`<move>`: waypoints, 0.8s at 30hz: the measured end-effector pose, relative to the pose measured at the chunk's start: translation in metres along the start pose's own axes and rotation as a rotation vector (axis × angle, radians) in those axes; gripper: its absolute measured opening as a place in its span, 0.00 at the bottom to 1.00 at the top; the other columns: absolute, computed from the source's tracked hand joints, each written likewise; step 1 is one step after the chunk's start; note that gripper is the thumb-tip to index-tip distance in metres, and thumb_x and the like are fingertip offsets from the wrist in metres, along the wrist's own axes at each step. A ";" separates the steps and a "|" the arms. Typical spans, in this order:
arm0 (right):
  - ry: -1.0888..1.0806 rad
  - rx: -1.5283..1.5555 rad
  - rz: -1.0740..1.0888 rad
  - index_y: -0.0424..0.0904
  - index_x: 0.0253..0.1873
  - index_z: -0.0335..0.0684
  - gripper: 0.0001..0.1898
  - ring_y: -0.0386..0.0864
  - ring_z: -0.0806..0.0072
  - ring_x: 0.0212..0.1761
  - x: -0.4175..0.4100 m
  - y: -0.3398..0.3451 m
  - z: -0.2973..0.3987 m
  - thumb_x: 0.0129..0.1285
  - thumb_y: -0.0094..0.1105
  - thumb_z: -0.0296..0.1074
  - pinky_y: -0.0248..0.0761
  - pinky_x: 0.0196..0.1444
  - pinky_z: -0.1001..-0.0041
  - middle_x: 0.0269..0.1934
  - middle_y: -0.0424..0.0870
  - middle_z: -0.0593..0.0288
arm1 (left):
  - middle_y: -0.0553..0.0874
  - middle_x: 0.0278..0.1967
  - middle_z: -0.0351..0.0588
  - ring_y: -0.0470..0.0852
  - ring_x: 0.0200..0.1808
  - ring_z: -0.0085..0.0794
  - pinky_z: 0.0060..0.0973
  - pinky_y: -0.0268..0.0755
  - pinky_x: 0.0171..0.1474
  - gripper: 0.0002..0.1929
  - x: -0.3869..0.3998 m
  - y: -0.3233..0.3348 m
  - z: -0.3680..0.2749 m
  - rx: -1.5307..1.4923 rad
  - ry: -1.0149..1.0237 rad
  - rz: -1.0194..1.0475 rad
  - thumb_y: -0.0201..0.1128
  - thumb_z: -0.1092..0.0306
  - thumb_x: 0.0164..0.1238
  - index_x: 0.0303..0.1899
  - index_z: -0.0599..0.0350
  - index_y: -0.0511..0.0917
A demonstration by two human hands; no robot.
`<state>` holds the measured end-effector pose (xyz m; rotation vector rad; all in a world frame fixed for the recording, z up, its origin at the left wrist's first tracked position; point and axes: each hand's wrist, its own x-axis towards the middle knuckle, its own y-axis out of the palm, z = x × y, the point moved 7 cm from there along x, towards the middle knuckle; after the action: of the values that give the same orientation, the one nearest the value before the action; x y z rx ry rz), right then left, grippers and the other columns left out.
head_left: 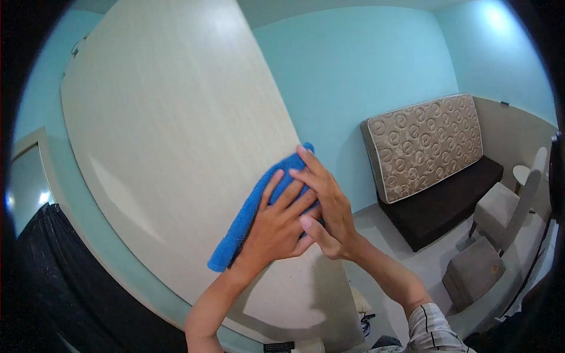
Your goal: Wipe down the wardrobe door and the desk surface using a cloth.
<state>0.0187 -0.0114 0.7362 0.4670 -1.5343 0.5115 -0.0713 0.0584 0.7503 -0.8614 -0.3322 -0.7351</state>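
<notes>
A blue cloth point(247, 220), apparently terry, lies in a loose fold against the side of a tall, pale wood-grain panel point(176, 132). My left hand point(282, 220) presses flat on the cloth with its fingers spread. From the right, my right hand point(329, 203) holds the cloth's upper end at the panel's vertical edge. Its fingers bend over the cloth, and its thumb sits close to the left hand's knuckles. Part of the cloth is hidden beneath both hands.
At right, a patterned mattress point(428, 145) leans on the wall above a dark bed base point(441, 207). Grey upholstered chairs point(474, 269) stand nearer. Black plastic sheeting point(88, 282) hangs at lower left beside a framed mirror or glass point(31, 176). Cables point(365, 324) lie low by the panel.
</notes>
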 end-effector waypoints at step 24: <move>0.132 0.528 0.260 0.60 0.86 0.26 0.45 0.54 0.37 0.91 -0.075 -0.007 -0.030 0.72 0.66 0.46 0.50 0.89 0.43 0.89 0.54 0.33 | 0.86 0.69 0.33 0.69 0.84 0.44 0.65 0.52 0.86 0.18 -0.061 0.067 -0.066 0.316 -0.247 0.130 0.68 0.41 0.74 0.59 0.30 0.89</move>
<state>0.0489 -0.0013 0.6618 0.6242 -1.3308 1.1409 -0.0686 0.0627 0.6380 -0.6662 -0.5906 -0.4400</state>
